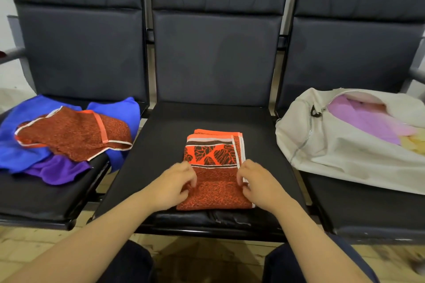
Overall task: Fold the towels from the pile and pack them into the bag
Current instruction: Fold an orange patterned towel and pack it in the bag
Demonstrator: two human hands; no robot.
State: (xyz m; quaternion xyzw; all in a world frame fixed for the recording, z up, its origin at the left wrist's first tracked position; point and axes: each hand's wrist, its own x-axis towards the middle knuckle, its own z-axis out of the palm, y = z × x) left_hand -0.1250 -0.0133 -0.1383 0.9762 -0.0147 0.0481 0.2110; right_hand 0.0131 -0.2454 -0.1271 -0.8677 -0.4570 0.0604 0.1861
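- Flat on the middle seat (161,145): folded towel (215,181), orange, long axis running straight away from the body, leaf-patterned band at the far end.
- Left hand (174,184) at its left edge, fingers curled, pinching the cloth.
- Right hand (257,185) at the right edge, fingers likewise curled onto the hem.
- On the left seat (34,197): pile (73,132) of loose rust, blue and purple towels.
- On the right seat (368,213): white bag (333,156), unzipped, lilac towel (368,122) inside.
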